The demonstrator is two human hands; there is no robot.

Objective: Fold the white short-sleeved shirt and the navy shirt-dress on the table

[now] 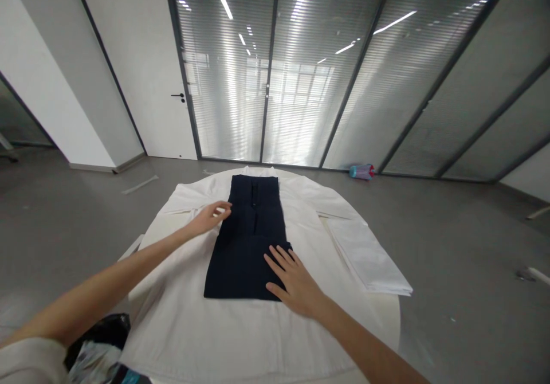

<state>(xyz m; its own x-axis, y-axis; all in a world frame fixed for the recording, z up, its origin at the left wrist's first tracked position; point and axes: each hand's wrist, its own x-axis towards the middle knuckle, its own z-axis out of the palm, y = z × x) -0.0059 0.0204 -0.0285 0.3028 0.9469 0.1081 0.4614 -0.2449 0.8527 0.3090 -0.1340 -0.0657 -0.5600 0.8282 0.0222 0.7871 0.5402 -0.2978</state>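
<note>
A navy garment (247,266), folded into a long strip with its lower part doubled over, lies on a white long garment with sleeves (206,326). A placket-like strip runs down the middle of its upper part. My right hand (296,283) rests flat on the lower right corner of the navy garment, fingers spread. At the left edge of its upper part is my left hand (212,215), fingers loosely bent and thumb apart. Whether those fingertips touch the cloth I cannot tell.
The round table (389,315) lies beneath the cloths. A folded white cloth (369,258) overhangs its right edge. At lower left stands a dark bag with crumpled items (97,355). A blue-and-pink cylindrical object (362,171) lies by the glass partition.
</note>
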